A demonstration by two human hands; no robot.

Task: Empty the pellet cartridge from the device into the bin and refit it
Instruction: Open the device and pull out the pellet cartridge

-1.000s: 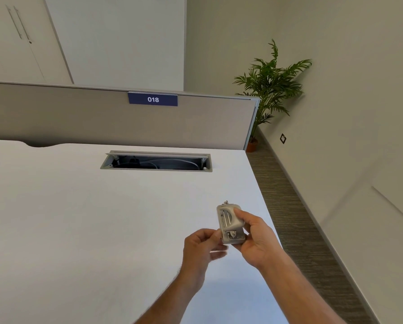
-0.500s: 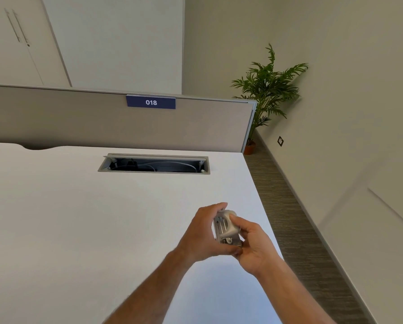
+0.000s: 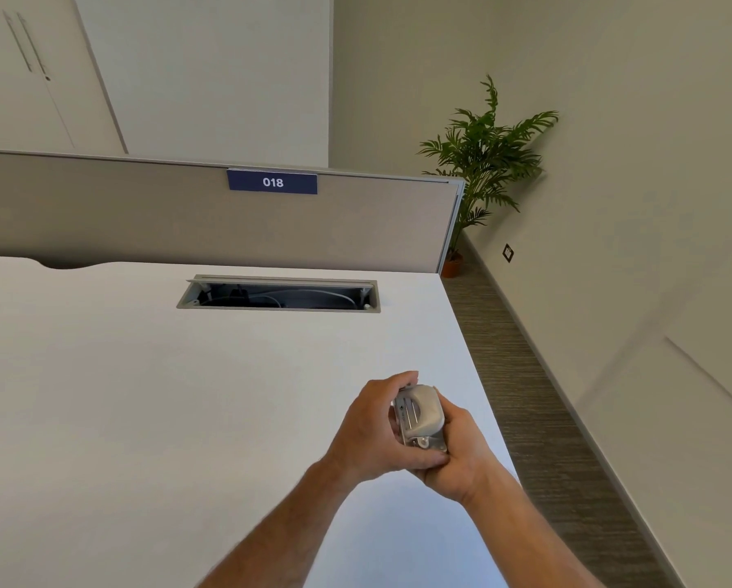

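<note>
Head view: the device (image 3: 421, 418), a small grey unit, sits at five o'clock above the white desk (image 3: 143, 396), clasped between both hands. The left hand (image 3: 374, 430) wraps it from nine o'clock; the right hand (image 3: 457, 456) grips it from four o'clock. Cable slot (image 3: 279, 294) at twelve.

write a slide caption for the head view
Both hands, left hand and right hand, clasp a small grey device above a white desk.

White "018" on a dark blue label (image 3: 272, 182), fixed at the top edge of the grey desk partition (image 3: 143, 214), no other readable text
</note>
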